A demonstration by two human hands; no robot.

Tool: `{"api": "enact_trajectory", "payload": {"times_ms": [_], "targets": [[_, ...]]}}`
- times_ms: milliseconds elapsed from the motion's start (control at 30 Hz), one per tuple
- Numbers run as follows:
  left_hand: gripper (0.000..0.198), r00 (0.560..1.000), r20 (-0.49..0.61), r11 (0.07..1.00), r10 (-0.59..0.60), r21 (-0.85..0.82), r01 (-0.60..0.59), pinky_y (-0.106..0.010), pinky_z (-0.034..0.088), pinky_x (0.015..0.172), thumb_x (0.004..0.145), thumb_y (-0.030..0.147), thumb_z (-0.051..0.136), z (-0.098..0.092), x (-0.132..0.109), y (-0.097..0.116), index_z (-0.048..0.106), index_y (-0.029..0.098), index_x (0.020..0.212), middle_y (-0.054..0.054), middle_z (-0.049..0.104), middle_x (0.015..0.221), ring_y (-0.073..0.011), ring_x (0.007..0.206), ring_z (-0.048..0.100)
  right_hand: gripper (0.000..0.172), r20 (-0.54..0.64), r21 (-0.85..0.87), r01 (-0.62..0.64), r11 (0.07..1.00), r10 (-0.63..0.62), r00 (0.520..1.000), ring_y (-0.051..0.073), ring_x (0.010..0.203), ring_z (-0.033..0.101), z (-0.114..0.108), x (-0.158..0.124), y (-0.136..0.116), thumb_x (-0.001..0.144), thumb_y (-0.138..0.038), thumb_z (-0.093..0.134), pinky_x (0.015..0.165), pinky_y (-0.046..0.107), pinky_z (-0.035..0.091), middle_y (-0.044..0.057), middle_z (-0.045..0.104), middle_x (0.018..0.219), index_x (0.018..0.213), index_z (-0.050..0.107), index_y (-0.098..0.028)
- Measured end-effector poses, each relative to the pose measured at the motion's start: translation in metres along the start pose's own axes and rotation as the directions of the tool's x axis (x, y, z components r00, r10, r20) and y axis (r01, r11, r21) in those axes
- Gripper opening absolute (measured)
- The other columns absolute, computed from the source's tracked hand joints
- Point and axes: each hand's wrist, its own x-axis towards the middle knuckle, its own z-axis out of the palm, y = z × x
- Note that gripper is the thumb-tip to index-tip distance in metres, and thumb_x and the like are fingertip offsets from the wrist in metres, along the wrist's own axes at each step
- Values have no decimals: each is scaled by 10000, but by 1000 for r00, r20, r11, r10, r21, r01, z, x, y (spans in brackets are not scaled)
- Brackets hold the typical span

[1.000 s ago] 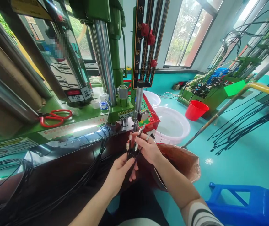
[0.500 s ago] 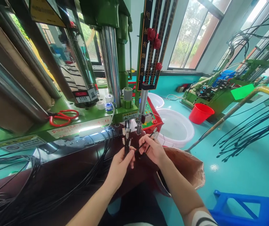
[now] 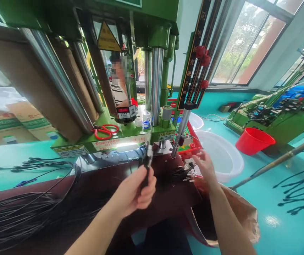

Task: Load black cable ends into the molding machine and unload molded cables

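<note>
Left hand (image 3: 134, 193): fingers (image 3: 148, 187) curled tight around a few black cable ends (image 3: 147, 163), which stand upright above the fist, metal tips up.
Right hand (image 3: 205, 166): fingers (image 3: 198, 156) spread apart, holding nothing; I cannot tell whether they touch anything.
Cable bundle (image 3: 180, 173): lies on the dark bench (image 3: 101, 182) just left of the right fingers, metal tips pointing toward them.
Beyond the fingers: a green press (image 3: 152, 32) with steel columns; red scissors (image 3: 105, 130) rest on its ledge.
Left of the left fingers: a thick sweep of loose black cables (image 3: 21, 212).
Right of the right fingers: a white basin (image 3: 221, 156) and, farther off, a red bucket (image 3: 254, 140); below the wrist, a brown bag (image 3: 237, 212).
Handling, as a judgement: the cables look light and limp, so long lengths will sag. The small metal tips look stiff and could bend or slip. The best hold seems to be the black part just behind each tip.
</note>
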Motion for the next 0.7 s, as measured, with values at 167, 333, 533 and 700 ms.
{"api": "enact_trajectory", "payload": {"times_ms": [167, 333, 533, 700], "targets": [[287, 989, -49, 965, -137, 218, 145, -150, 158, 320, 811, 463, 470, 8, 15, -49, 414, 190, 743, 83, 341, 502, -21, 354, 217, 355, 348, 168, 332, 928, -371, 861, 193, 1171, 463, -2, -16, -76, 890, -377, 390, 1010, 385, 336, 62, 555, 1219, 1171, 532, -215], [288, 992, -126, 852, 0, 519, 66, -167, 217, 314, 804, 459, 459, 11, 36, -72, 388, 191, 727, 102, 347, 479, -24, 308, 266, 388, 782, 183, 333, 925, -342, 521, 161, 1171, 470, 18, -33, -119, 928, -349, 305, 1005, 332, 348, 47, 558, 1234, 1188, 545, -191], [307, 980, -165, 829, 113, 559, -1, -187, 263, 340, 814, 459, 410, 12, 51, -81, 413, 175, 698, 81, 398, 461, -43, 298, 347, 457, 886, 43, 456, 889, -245, 394, 160, 1231, 401, 21, -46, -102, 918, -359, 330, 1040, 312, 295, 102, 475, 1317, 1285, 448, -113], [253, 985, -168, 954, 25, 297, 27, -189, 299, 340, 762, 402, 497, 11, 52, -100, 443, 167, 684, 58, 431, 520, -47, 363, 348, 585, 956, 71, 569, 819, -218, 195, 176, 1327, 226, 19, -51, -91, 871, -400, 441, 1091, 330, 178, 123, 323, 1419, 1360, 328, -99]]}}
